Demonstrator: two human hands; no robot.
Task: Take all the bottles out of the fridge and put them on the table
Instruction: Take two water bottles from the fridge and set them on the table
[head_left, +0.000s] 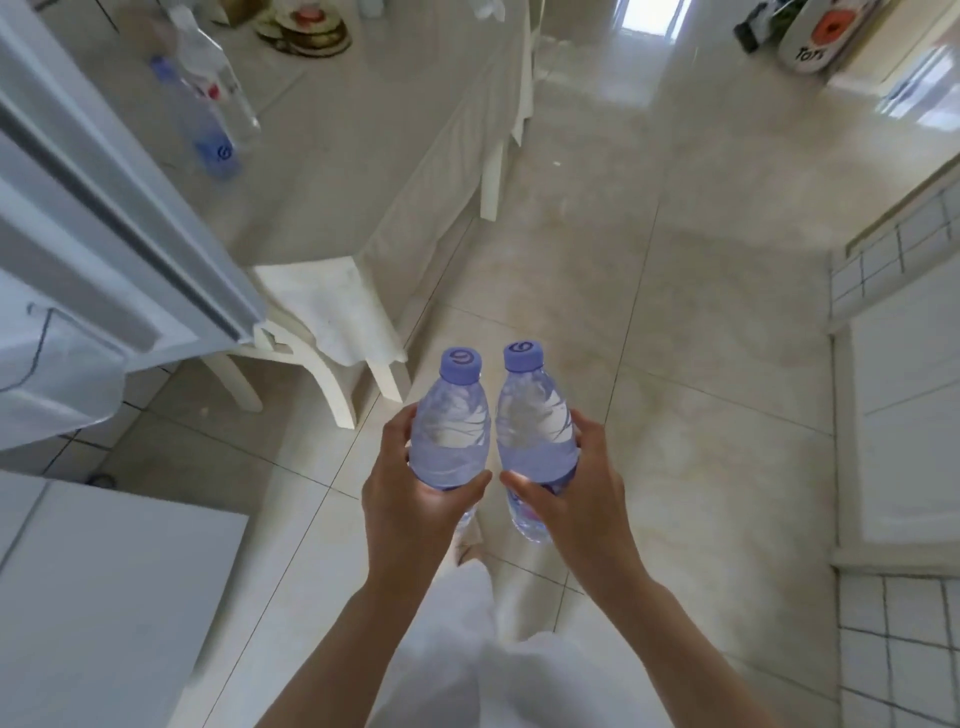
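Note:
My left hand (410, 499) grips a clear water bottle (451, 431) with a purple cap and label, held upright over the tiled floor. My right hand (576, 493) grips a second bottle (535, 426) of the same kind, close beside the first. Two more bottles stand on the table (363, 130) at upper left: one with a purple label (200, 124) and a clear one with a red-and-white label (218, 78). The open fridge door (104, 182) juts in from the left edge.
A white chair (322, 322) is pushed against the table's near end, just past the fridge door. Plates (306, 26) sit at the table's far side. A white cabinet top (104, 597) lies at lower left, and a tiled counter (893, 312) runs along the right.

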